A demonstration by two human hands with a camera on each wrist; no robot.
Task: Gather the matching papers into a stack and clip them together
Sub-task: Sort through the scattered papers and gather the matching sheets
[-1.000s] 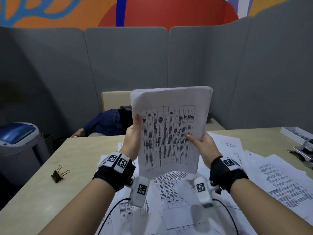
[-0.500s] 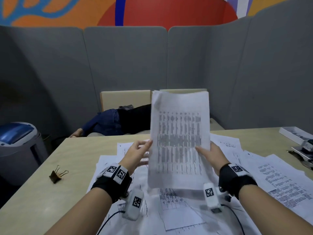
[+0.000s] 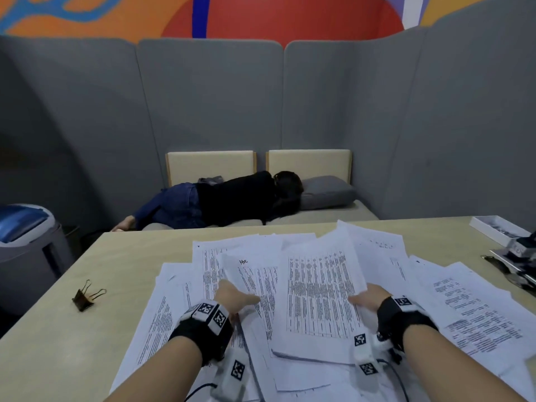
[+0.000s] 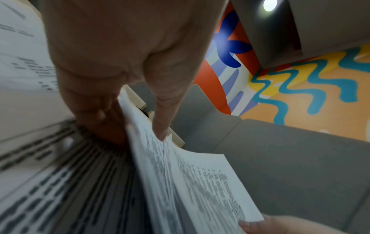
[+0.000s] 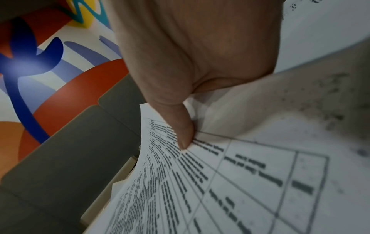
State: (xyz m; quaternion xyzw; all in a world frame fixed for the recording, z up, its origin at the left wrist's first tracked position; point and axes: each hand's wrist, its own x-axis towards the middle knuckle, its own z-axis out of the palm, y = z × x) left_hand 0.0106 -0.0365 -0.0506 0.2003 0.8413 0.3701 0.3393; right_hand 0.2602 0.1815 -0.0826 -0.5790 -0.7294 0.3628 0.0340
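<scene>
A stack of table-printed papers (image 3: 319, 300) lies almost flat on the loose sheets covering the table (image 3: 121, 256). My right hand (image 3: 365, 300) grips its right edge, thumb on top (image 5: 186, 139) and fingers hidden underneath. My left hand (image 3: 235, 300) pinches the left edge of a sheet with a handwritten note (image 3: 249, 274), which runs partly under the stack. In the left wrist view my thumb lies on top of that paper (image 4: 190, 182) and my fingers (image 4: 100, 118) are beneath it. A black binder clip (image 3: 85, 297) lies on bare table to the left, apart from both hands.
Several loose printed sheets (image 3: 470, 309) spread across the table's middle and right. A white tray (image 3: 493, 230) and a dark desk tool (image 3: 519, 253) sit at the right edge. A person (image 3: 232, 198) lies on the bench behind; a bin (image 3: 26, 242) stands at the left.
The stack was held upright above the table; it has come down flat onto the loose sheets. My left hand let go of its edge and now pinches a sheet at the left.
</scene>
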